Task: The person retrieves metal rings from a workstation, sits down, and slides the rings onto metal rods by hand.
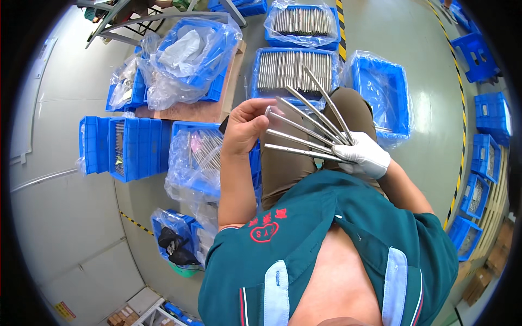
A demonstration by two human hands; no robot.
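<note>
My right hand (365, 156), in a white glove, grips several slim silvery metal rods (308, 129) by their near ends. The rods fan out up and to the left, over my lap. Bare, my left hand (246, 126) is raised beside their far ends, thumb and fingers apart. One rod tip lies between that thumb and the fingers; whether they touch it I cannot tell. Beyond my knees, a blue crate (296, 50) lined with clear plastic holds a tight row of similar rods (296, 70). Another crate of rods (303, 22) stands behind it.
A plastic-lined blue crate (405, 81) stands to the right of my knees. At left are a crate of loose rods under plastic (179, 163), stacked blue crates (149, 149) and a wooden pallet (190, 112). More blue bins (492, 117) line the far right, past striped floor tape (462, 136).
</note>
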